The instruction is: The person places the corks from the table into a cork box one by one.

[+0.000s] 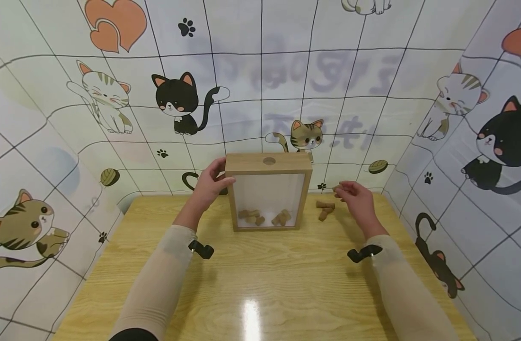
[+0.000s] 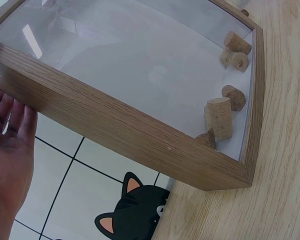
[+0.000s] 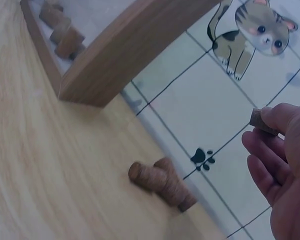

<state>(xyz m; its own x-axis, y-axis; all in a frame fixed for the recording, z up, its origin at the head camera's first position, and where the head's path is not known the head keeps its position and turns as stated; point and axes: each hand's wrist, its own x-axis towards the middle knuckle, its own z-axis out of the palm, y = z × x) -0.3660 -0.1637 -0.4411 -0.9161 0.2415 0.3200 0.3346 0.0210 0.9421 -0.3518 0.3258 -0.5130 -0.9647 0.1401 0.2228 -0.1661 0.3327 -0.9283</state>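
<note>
A wooden box frame [image 1: 266,172] with a clear front and a round hole in its top edge stands upright near the back of the table. My left hand [image 1: 206,188] grips its upper left side, thumb on the front edge and fingers behind, as the left wrist view also shows. Several corks [image 2: 219,118] lie inside along the bottom, in two loose groups. To the right of the box, my right hand [image 1: 357,202] pinches a single cork [image 3: 260,121] between thumb and fingers, raised above the table. Below and left of that hand, loose corks [image 3: 157,181] lie across one another on the tabletop.
The wood-grain table [image 1: 260,265] reaches back to a white wall sheet [image 1: 243,118] printed with cats and grid lines. That sheet also closes in the left and right sides. Both wrists wear a small black camera mount [image 1: 202,249].
</note>
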